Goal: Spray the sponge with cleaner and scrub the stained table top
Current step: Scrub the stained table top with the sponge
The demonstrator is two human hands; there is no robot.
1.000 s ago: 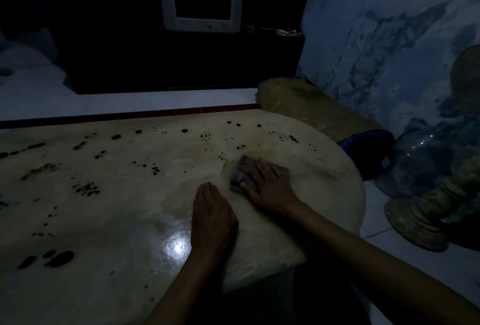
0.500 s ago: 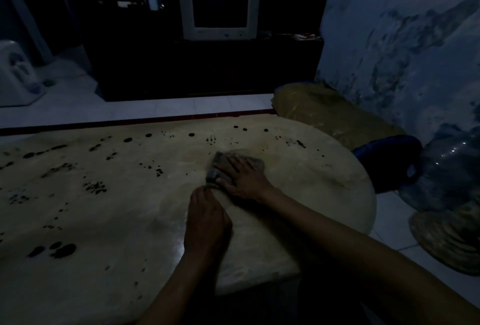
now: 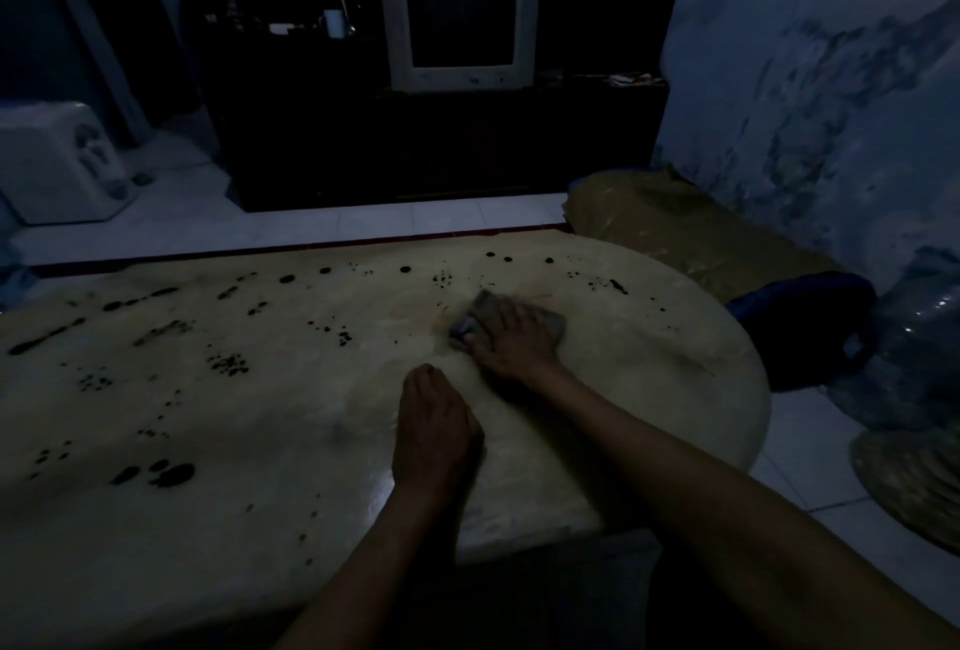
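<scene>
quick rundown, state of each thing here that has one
table top: beige, dark stains on the far and left parts, not yet clean
sponge: flat on the table under the right hand
right hand: pressing on the sponge
left hand: resting on the table, holding nothing
television: screen dark, off

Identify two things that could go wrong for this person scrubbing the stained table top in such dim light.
1. The room is dark, so the small dark spots beyond the sponge could be missed.
2. The right hand presses the sponge while the left hand rests flat on a glossy, possibly wet table top; the bracing hand might slip.
</scene>
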